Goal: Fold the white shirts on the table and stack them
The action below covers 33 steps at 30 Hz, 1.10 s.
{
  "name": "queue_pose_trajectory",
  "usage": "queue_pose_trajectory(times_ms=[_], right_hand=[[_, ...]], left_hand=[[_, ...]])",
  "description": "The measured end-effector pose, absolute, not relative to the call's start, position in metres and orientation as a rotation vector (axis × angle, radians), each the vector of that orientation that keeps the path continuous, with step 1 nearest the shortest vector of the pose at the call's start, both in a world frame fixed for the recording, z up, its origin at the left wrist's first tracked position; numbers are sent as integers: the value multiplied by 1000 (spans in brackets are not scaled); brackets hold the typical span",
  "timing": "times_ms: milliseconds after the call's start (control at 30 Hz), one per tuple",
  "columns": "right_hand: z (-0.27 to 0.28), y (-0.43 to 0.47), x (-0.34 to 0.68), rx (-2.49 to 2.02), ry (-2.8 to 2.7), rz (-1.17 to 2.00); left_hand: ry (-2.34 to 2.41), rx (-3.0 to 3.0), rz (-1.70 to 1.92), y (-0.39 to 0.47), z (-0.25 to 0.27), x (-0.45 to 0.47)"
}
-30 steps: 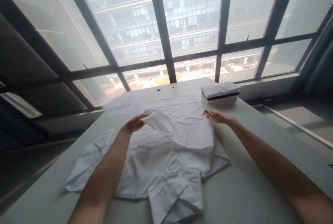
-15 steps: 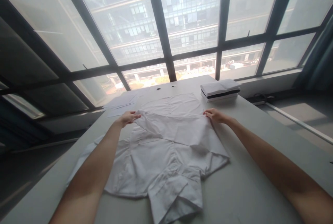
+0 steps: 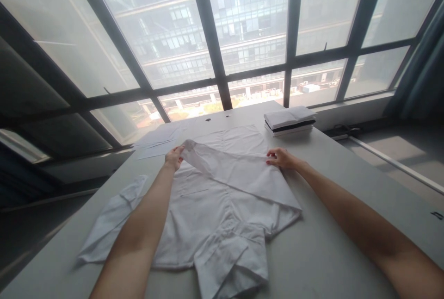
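A white shirt (image 3: 197, 206) lies spread on the table, with one short sleeve (image 3: 236, 257) pointing toward me and the other sleeve (image 3: 114, 220) off to the left, partly behind my left forearm. My left hand (image 3: 174, 157) pinches a corner of the shirt's far part and holds it raised, so that this layer slants across the body. At the right end of the same folded edge, the curled fingers of my right hand (image 3: 280, 157) grip the cloth close to the tabletop. Beyond the fold, more wrinkled white cloth (image 3: 239, 138) lies flat.
A stack of folded garments (image 3: 289, 121), white with a dark one between, stands at the table's far right. White sheets (image 3: 157, 139) lie at the far left. Large windows (image 3: 222, 35) rise behind the white table (image 3: 333, 243), and a curtain (image 3: 419, 63) hangs at the right.
My left hand has lifted its corner of the shirt higher and slightly right, pulling the layer into a steeper slant. The left sleeve shows more. My right hand stays near the same edge.
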State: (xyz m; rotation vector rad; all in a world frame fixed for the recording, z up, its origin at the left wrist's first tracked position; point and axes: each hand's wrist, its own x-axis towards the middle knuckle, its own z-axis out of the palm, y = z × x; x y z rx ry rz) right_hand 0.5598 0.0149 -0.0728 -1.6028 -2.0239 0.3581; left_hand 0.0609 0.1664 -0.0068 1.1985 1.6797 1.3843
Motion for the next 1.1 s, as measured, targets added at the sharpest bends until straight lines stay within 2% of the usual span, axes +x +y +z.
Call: queue_pose_trajectory(times_ms=[267, 533, 667, 767, 833, 933, 1100], right_hand=[[-71, 14, 560, -1596, -2009, 417], [-61, 5, 550, -1712, -1922, 412], [-56, 1, 545, -1775, -1944, 416], [-53, -7, 526, -1756, -1939, 225], [-54, -16, 504, -1686, -1981, 114], [-59, -32, 473, -1707, -2156, 124], [-68, -44, 462, -1890, -2242, 187]], left_hand=[[1693, 1240, 1254, 152, -29, 61], [1865, 1640, 1216, 144, -26, 56], [1817, 1931, 1151, 137, -31, 83], [1677, 2163, 974, 128, -44, 120], [1640, 2406, 658, 119, -53, 141], [1652, 2541, 348, 106, -62, 158], [1683, 2580, 313, 98, -64, 157]])
